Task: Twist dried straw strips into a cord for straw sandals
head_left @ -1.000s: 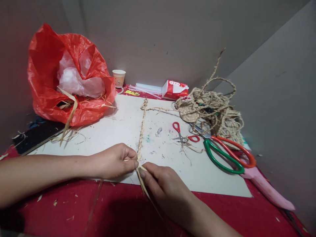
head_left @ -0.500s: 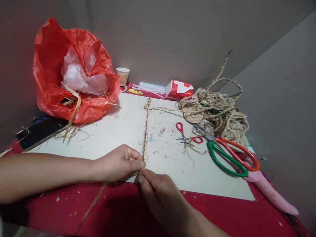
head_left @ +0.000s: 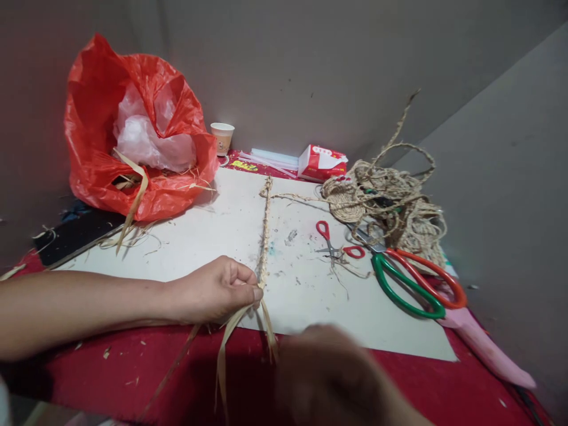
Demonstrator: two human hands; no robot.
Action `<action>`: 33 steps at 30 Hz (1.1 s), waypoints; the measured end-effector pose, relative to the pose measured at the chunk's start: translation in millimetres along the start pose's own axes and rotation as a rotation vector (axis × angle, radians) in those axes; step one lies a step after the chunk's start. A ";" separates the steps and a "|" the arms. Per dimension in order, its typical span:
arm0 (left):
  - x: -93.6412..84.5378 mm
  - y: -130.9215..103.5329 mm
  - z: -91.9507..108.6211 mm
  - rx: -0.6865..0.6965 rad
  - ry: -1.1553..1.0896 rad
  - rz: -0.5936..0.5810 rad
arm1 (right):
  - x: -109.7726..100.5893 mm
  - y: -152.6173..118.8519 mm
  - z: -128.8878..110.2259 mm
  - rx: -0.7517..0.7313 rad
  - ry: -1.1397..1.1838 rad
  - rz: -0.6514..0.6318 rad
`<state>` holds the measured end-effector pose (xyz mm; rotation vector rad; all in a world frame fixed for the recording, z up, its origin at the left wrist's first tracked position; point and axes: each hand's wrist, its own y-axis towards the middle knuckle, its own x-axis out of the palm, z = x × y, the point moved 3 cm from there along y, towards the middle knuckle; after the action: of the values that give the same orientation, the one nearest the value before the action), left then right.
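The red table (head_left: 133, 367) carried a large white board (head_left: 355, 313), marked with some dark and greenish stains. At the left stood a red plastic bag (head_left: 91, 127), wide open. At the right lay a heap of cord (head_left: 412, 228), tangled and straw-coloured, and large scissors (head_left: 385, 248) with one green and one orange-red handle.

The right hand (head_left: 332, 373) was blurred, close to the near edge of the board; I cannot tell if it was closed or grasped something. The left hand (head_left: 228, 287) pinched the lower end of the braid (head_left: 266, 236) between thumb and bent fingers.

This braid was on the middle of the board, almost straight, narrow, pale beige and rather rough, with a small knotted loop at its far end. Below the pinch, flat loose strands (head_left: 225, 349) spread apart and hung over the near edge. Small scissors (head_left: 329, 241) with red handles lay opened, to the right of the braid.
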<state>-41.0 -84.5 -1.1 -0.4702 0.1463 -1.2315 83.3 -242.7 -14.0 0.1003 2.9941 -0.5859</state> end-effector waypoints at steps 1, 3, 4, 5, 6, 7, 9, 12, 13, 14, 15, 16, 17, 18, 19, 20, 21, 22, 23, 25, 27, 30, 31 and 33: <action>-0.1 0.1 0.2 0.008 0.006 -0.003 | -5.1 8.2 -12.9 -0.037 0.027 0.075; 0.1 0.5 1.1 0.039 0.010 0.007 | -14.5 28.7 -36.7 -0.141 0.181 0.337; 0.7 0.7 1.6 0.054 0.006 0.006 | -12.0 39.8 -43.3 -0.127 0.221 0.301; 1.7 0.8 2.2 0.068 -0.001 -0.003 | -7.2 49.3 -46.6 -0.100 0.240 0.225; 2.8 0.7 2.9 0.082 -0.008 -0.015 | -0.7 56.3 -46.3 -0.054 0.255 0.111; 3.8 0.4 3.7 0.094 -0.009 -0.023 | 5.8 60.2 -43.3 -0.002 0.271 0.000; 4.7 -0.3 4.8 0.101 0.018 -0.013 | 14.4 61.5 -34.4 0.079 0.304 -0.148; 4.5 -1.0 5.3 0.078 0.083 -0.017 | 15.0 59.2 -25.8 0.110 0.281 -0.231; 4.2 -1.0 5.3 0.073 0.094 -0.038 | 13.6 59.3 -25.2 0.103 0.260 -0.251; 3.5 -0.9 5.4 0.071 0.104 -0.063 | 12.3 60.0 -25.3 0.096 0.250 -0.278; 2.3 -0.8 5.7 0.073 0.117 -0.085 | 11.3 61.1 -25.5 0.094 0.261 -0.298; 0.7 -0.8 6.3 0.075 0.136 -0.101 | 10.6 62.4 -25.7 0.093 0.289 -0.310; -1.0 -1.0 7.4 0.078 0.168 -0.118 | 10.4 63.8 -25.6 0.091 0.322 -0.313; -2.5 -1.4 9.2 0.080 0.214 -0.138 | 10.7 64.9 -25.2 0.091 0.352 -0.308; -3.8 -2.2 11.8 0.087 0.279 -0.151 | 11.4 65.8 -24.5 0.093 0.376 -0.297; -5.0 -3.3 15.3 0.099 0.363 -0.148 | 12.5 66.2 -23.7 0.096 0.391 -0.281; -6.1 -4.7 19.6 0.118 0.466 -0.127 | 13.6 66.4 -22.9 0.098 0.400 -0.256; -6.8 -6.4 24.3 0.141 0.586 -0.087 | 14.6 66.4 -22.3 0.098 0.407 -0.227; -6.9 -8.5 28.9 0.164 0.710 -0.034 | 15.5 66.2 -21.7 0.101 0.417 -0.195; -4.5 -13.3 35.5 0.201 0.934 0.067 | 17.6 65.6 -20.2 0.111 0.442 -0.147; 1.5 -18.5 35.9 0.238 1.085 0.110 | 19.9 65.0 -18.2 0.119 0.474 -0.119; 12.6 -24.7 25.1 0.316 1.291 0.133 | 23.5 63.9 -13.8 0.129 0.547 -0.094; 16.4 -26.0 20.1 0.369 1.382 0.138 | 24.7 63.5 -12.4 0.133 0.569 -0.086; 23.6 -27.6 10.0 0.491 1.561 0.153 | 27.0 62.4 -10.4 0.141 0.590 -0.075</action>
<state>-53.6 -110.7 22.8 0.9974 1.1339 -1.1754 60.7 -179.8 -30.4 0.2037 3.5275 -0.9169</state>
